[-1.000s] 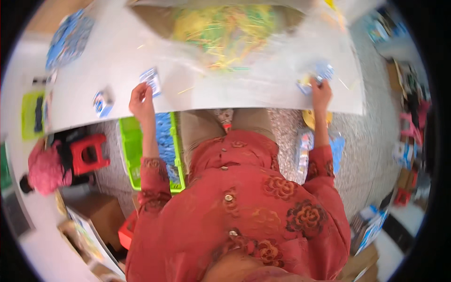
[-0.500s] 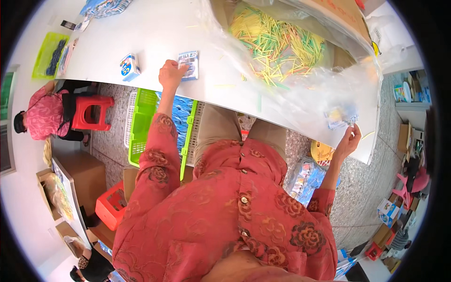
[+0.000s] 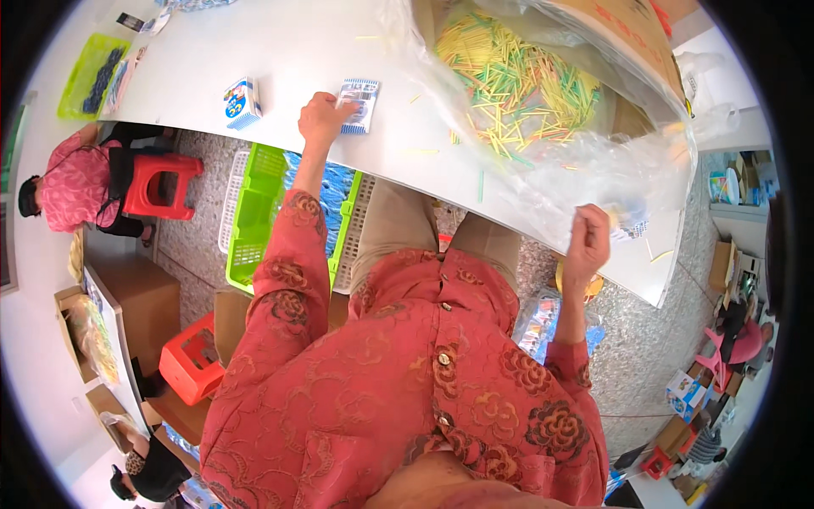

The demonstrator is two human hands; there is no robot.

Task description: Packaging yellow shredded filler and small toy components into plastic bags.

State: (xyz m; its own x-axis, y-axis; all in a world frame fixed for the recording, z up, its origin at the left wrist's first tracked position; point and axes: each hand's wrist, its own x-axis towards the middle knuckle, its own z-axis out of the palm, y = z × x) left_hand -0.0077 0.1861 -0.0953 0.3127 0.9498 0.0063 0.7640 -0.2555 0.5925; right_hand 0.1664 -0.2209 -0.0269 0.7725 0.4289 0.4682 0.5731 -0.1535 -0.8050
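Observation:
On the white table, a small blue-and-white packet [image 3: 362, 103] lies beside my left hand [image 3: 323, 119], whose fingers are curled with the tips over its left edge. Further left stands a small blue-and-white box-shaped pack [image 3: 242, 102]. My right hand [image 3: 589, 239] is above the table's front edge at the right, fingers curled together; anything inside them is hidden. Just right of it another packet [image 3: 632, 222] lies partly under clear plastic, apart from the fingers. Beyond, a plastic-lined carton [image 3: 632, 51] holds many thin yellow, green and red sticks [image 3: 517, 89].
A green basket [image 3: 246, 199] with blue packets sits below the table edge at left. Loose sticks [image 3: 421, 151] are scattered on the tabletop. A person in pink [image 3: 85, 182] is at the far left near a red stool [image 3: 165, 188]. Blue-and-white packages [image 3: 541, 324] lie low at right.
My right hand has drawn left, away from the packet at the right, and its fingers have curled in. My left hand stays at its packet. The whole view has shifted slightly.

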